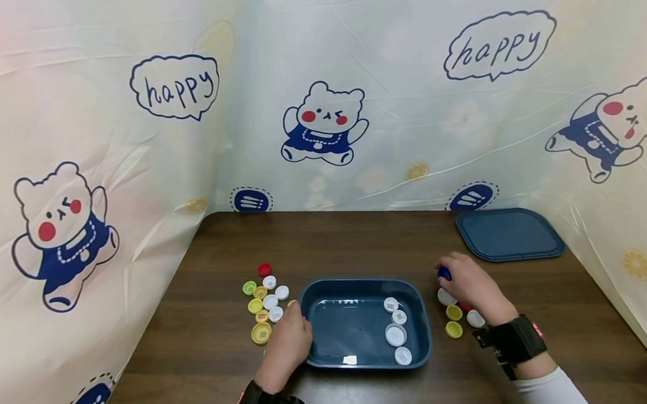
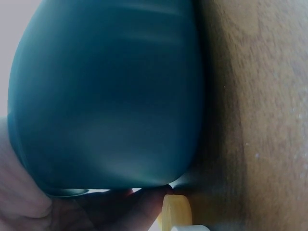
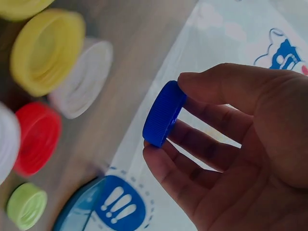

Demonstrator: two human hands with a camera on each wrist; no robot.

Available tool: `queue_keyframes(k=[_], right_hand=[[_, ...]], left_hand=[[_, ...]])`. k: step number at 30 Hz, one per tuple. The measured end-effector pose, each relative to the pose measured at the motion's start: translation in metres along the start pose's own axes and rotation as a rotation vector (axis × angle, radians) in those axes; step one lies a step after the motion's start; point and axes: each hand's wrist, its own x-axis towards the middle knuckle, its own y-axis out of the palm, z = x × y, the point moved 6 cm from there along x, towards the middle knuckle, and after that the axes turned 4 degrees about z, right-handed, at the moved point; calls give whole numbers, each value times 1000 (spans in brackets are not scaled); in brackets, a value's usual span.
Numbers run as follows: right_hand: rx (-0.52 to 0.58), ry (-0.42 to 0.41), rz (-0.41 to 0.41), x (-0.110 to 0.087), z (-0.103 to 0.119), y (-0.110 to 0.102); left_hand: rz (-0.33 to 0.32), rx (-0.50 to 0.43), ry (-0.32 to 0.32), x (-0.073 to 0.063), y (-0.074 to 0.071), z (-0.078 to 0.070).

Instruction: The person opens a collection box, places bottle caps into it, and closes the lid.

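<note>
A blue ribbed bottle cap [image 3: 163, 114] is pinched between the thumb and fingertips of my right hand [image 1: 470, 284], above the right-hand group of caps. My left hand [image 1: 289, 344] grips the left side of a dark blue tray [image 1: 343, 362]; the left wrist view shows the tray's outer wall [image 2: 106, 96] close up, with fingers against it. Several white caps [image 1: 396, 335] lie in a column inside the tray, toward its right wall. Near the right hand are yellow caps [image 1: 454, 329], white caps [image 1: 475, 319], a red cap [image 3: 38, 138] and a small green cap [image 3: 27, 206].
Left of the tray lies a group of several caps: a red cap [image 1: 264, 269], a green cap [image 1: 249, 287], yellow caps [image 1: 261, 333] and white caps [image 1: 271, 302]. A second blue tray or lid [image 1: 509, 235] sits at the back right of the brown table [image 1: 201, 379]. Printed cloth [image 1: 407, 118] surrounds the table.
</note>
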Motion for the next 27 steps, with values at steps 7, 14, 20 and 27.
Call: queue_keyframes(k=[7,14,20,27], right_hand=[[-32,-75,-25,-1,30,-2],[-36,-156,-8,-4,66,0],[-62,-222,5,-7,96,7],[-54,-264,64,-4,120,17]], left_hand=[[7,-7,-7,0,1,0],[-1,8,3,0,0,-2],[8,13,-7,-1,-1,-3],[-3,27,3,-1,-1,-4]])
